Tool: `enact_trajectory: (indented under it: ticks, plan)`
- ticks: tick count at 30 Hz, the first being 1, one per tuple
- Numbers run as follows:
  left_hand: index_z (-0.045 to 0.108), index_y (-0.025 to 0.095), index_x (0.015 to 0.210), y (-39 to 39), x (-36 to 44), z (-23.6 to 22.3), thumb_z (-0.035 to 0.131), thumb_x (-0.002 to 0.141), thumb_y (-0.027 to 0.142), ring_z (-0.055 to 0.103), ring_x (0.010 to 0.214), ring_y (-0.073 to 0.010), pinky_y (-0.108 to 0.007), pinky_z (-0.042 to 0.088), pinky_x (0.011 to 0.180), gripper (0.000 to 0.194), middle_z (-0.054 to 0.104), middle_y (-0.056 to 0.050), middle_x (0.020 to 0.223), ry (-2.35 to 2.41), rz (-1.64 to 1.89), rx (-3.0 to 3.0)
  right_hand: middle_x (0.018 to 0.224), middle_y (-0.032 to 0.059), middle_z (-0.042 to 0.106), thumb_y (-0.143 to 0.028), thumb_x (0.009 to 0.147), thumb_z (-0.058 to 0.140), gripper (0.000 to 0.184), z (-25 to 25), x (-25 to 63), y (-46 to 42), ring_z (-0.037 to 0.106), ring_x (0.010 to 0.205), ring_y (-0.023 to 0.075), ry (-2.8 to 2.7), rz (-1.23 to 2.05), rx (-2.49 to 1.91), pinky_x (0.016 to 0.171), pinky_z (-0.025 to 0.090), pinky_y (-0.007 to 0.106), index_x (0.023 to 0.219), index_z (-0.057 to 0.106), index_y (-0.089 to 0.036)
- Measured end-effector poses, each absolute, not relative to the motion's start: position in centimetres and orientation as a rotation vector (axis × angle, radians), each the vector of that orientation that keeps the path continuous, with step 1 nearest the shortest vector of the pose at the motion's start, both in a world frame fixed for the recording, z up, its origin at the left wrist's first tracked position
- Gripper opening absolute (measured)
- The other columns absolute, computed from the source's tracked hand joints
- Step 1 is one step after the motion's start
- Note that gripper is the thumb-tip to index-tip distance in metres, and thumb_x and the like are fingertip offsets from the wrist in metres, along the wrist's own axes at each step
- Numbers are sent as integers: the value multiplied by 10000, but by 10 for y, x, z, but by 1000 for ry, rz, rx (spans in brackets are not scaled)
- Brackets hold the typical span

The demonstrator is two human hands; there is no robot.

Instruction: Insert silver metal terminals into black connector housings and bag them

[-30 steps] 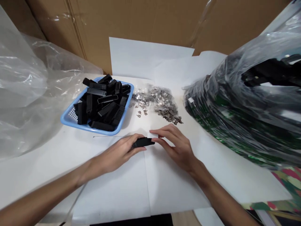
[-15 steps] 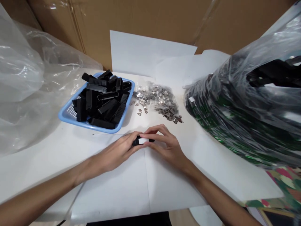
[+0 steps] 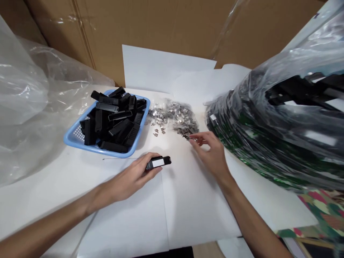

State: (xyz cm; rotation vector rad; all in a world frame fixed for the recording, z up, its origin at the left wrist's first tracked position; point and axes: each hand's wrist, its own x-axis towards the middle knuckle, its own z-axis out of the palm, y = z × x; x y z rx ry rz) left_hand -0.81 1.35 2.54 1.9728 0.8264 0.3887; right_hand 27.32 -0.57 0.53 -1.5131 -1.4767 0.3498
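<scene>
My left hand (image 3: 134, 175) is closed around one end of a narrow black plastic casing (image 3: 166, 160) with a white label (image 3: 158, 162) on its upper face. The casing is held just above the white paper, its other end sticking out to the right. At the near edge of a heap of small metal clips (image 3: 185, 120), my right hand (image 3: 211, 154) has thumb and forefinger brought together on a small metal clip; the fingertips partly hide it.
A blue basket (image 3: 66, 140) piled with black casings stands at left. A few loose metal clips (image 3: 156, 132) lie beside the heap. Plastic bags (image 3: 77, 79) slump at left. On the right bulges a big clear bag (image 3: 242, 132) of black and green parts. Cardboard (image 3: 161, 25) closes the back.
My right hand has left the casing and moved right and away from me to the metal clips. My left hand keeps the casing, now more exposed. The view has shifted slightly.
</scene>
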Motion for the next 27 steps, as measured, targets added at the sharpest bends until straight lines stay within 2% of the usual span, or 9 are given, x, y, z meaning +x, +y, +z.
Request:
enact_trajectory:
  ticks: [3,7,12,15,18,20,23,27]
  plan:
    - [550,264,1327,13,-8,27,510,1057,471,620,909,-195,-324,508,829,343,647,-42,1089,819,405,1911,912,73,687,-428,880,709,254,-4,291,2,636,744,206,-1479,255,-1655,736,554,379,938,717,-181]
    - [599,260,1284,4,-2,34,565,1027,503,630,908,-188,-309,525,809,355,660,-40,1076,804,493,1738,880,75,691,-457,931,658,283,-12,289,5,640,750,218,-1551,230,-1691,733,533,383,911,701,-178]
    - [682,207,1153,-1,4,34,405,1089,494,624,848,-185,-327,555,849,404,673,-51,920,758,553,1526,921,76,655,-460,965,631,306,-10,286,3,612,734,202,-1556,192,-1697,743,535,393,888,727,-180]
    - [693,179,1119,4,5,28,377,1094,501,627,861,-186,-318,561,819,452,685,-81,997,728,575,1415,998,88,663,-470,941,675,291,-1,282,-2,631,763,200,-1487,141,-1630,750,560,395,919,743,-188]
    - [713,171,1050,9,6,25,384,1092,504,633,838,-177,-314,564,812,470,700,-79,989,737,601,1382,945,68,732,-446,913,738,246,10,268,-10,707,837,217,-1426,397,-1460,796,599,389,942,738,-201]
    - [722,180,1077,11,7,25,474,1066,490,648,856,-178,-317,571,824,397,710,-72,1010,757,618,1404,903,54,761,-417,888,783,225,16,252,-17,744,852,219,-1402,668,-1352,811,620,371,939,741,-202]
    - [694,218,1209,11,6,23,661,983,405,676,1031,-218,-344,590,896,295,694,-82,1162,738,661,1508,878,39,774,-359,874,810,165,21,228,-25,759,808,195,-1387,913,-1198,793,636,332,919,763,-207]
    - [683,309,1303,7,0,17,650,1000,316,618,1177,-246,-388,589,957,304,588,-85,1252,805,725,1924,867,25,790,-304,876,809,84,23,208,-33,755,771,176,-1342,1004,-1080,768,652,317,906,791,-228]
